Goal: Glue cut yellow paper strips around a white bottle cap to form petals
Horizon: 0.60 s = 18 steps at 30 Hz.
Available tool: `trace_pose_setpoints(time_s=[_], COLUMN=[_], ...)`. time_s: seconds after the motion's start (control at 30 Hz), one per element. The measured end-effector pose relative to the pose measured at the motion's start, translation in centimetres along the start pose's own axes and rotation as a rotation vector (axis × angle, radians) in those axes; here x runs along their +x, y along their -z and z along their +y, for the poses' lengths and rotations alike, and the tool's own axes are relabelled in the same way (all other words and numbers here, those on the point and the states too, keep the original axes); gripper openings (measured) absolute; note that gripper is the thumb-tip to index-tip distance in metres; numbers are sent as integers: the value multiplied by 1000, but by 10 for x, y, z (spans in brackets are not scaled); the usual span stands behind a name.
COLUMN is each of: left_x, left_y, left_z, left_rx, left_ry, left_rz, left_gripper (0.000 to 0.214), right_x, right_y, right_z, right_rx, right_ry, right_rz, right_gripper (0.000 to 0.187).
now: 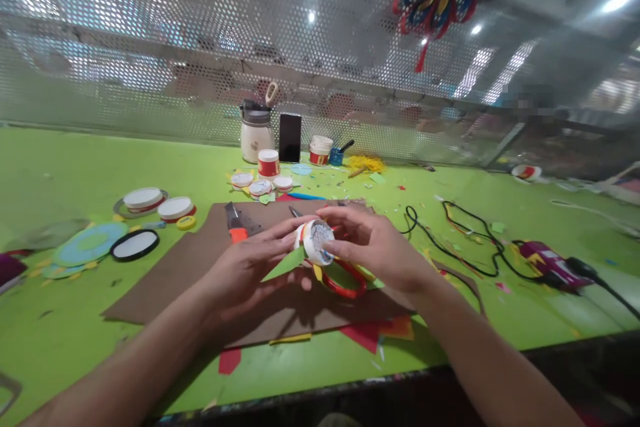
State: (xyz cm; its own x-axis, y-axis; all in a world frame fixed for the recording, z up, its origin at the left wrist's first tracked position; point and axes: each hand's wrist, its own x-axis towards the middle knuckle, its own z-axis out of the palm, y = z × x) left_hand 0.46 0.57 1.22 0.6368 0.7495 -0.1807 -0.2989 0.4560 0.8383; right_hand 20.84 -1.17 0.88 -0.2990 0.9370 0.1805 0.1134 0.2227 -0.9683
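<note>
Between my two hands is a small white paper cup [319, 242], tilted so its round end faces me. A green paper piece [286, 264] and a bit of yellow stick out from its side. My left hand [255, 257] is closed around the cup's left side. On the right, my right hand [367, 243] grips its rim, thumb against the round end. Behind and below my right hand lie red-handled scissors [346, 285], partly hidden. A brown board [180, 273] lies under both hands, with an orange-handled utility knife [235, 223] on it, left of the cup.
At the back stand a white jug [257, 137], a phone [290, 138] and stacked paper cups [321, 150]. White lids [143, 199] and a blue paper ring [90, 245] lie left. A black cord [470, 260] and purple power strip [553, 265] occupy the right. Paper scraps [363, 335] edge the board.
</note>
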Motion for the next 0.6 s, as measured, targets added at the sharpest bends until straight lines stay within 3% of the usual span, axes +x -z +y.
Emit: trace_pose_setpoints(time_s=[0.23, 0.4, 0.5, 0.6], left_x=[-2, -4, -1, 0], left_y=[-5, -6, -7, -6], left_z=[3, 4, 2, 2], left_rx=[62, 81, 66, 50], left_ry=[-35, 32, -16, 4], left_rz=[-5, 14, 0, 37], left_gripper=[24, 28, 32, 27], right_x=[-1, -1, 1, 2], right_y=[-5, -8, -4, 1], right_z=[-5, -8, -7, -6], right_rx=[237, 322, 312, 212], right_ry=[-117, -122, -114, -84], right_rz=[32, 27, 32, 134], right_gripper=[50, 51, 50, 48])
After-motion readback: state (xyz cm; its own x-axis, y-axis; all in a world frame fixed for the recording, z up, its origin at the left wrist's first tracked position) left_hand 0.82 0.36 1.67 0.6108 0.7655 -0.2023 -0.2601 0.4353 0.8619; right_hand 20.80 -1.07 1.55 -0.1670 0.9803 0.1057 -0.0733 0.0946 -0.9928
